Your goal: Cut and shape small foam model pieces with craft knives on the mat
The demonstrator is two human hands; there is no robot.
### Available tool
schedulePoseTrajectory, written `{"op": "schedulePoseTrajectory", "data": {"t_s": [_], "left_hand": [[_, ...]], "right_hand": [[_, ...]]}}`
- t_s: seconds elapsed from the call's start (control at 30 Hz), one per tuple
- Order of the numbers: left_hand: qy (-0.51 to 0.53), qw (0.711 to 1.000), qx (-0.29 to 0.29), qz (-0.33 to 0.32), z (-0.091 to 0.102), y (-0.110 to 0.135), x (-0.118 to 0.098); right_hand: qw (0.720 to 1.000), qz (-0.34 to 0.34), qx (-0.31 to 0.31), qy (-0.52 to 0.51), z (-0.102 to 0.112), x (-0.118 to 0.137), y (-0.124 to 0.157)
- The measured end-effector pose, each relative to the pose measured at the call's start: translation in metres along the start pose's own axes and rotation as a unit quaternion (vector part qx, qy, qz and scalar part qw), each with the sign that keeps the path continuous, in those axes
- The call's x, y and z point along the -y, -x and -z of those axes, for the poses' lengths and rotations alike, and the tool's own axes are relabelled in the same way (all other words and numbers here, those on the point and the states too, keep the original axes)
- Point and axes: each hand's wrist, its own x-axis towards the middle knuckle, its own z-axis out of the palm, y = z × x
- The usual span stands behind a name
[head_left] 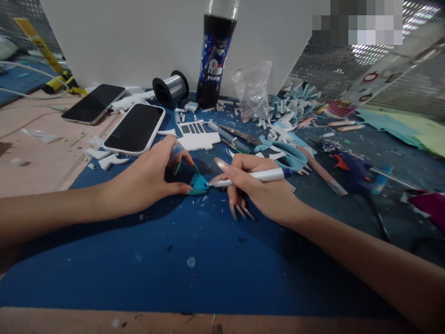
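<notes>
Between the fingertips of my left hand (pixel 151 171) is a small teal piece (pixel 199 181), held low over the blue mat (pixel 167 269). My left fingers are closed around it, and long teal nails hide some of its outline. My right hand (pixel 266 192) grips a white pen (pixel 266 176) with a dark blue end, like a writing hold. The pen's tip meets the right edge of the teal piece, or comes very near it. Just behind my right hand lie scissors (pixel 290 157) with light blue handles.
Two phones (pixel 135 130) lie at the left. Behind stand a wire spool (pixel 171 89), a Pepsi bottle (pixel 213 60) and a clear plastic bag (pixel 255 95). White offcuts (pixel 196 140) litter the mat. A blue glue gun (pixel 354 174) rests at the right, near coloured paper (pixel 399 127).
</notes>
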Motion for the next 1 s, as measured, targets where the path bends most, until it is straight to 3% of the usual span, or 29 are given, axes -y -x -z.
{"op": "schedulePoseTrajectory", "data": {"t_s": [0.17,0.63,0.83,1.0], "left_hand": [[0.000,1.000,-0.003,0.000,-0.0008,-0.0005,0.0012],[0.005,1.000,-0.002,0.004,-0.0002,-0.0005,0.0010],[0.005,1.000,-0.010,-0.009,-0.0017,-0.0015,0.0025],[-0.001,1.000,-0.022,-0.012,-0.0022,-0.0013,0.0029]], "right_hand": [[1.000,-0.001,-0.023,0.011,-0.0006,0.0002,0.0003],[0.999,-0.007,-0.014,-0.033,-0.0010,-0.0019,0.0005],[0.999,-0.006,0.020,-0.041,-0.0002,-0.0027,-0.0003],[0.999,-0.014,-0.002,-0.053,-0.0009,0.0003,-0.0003]]}}
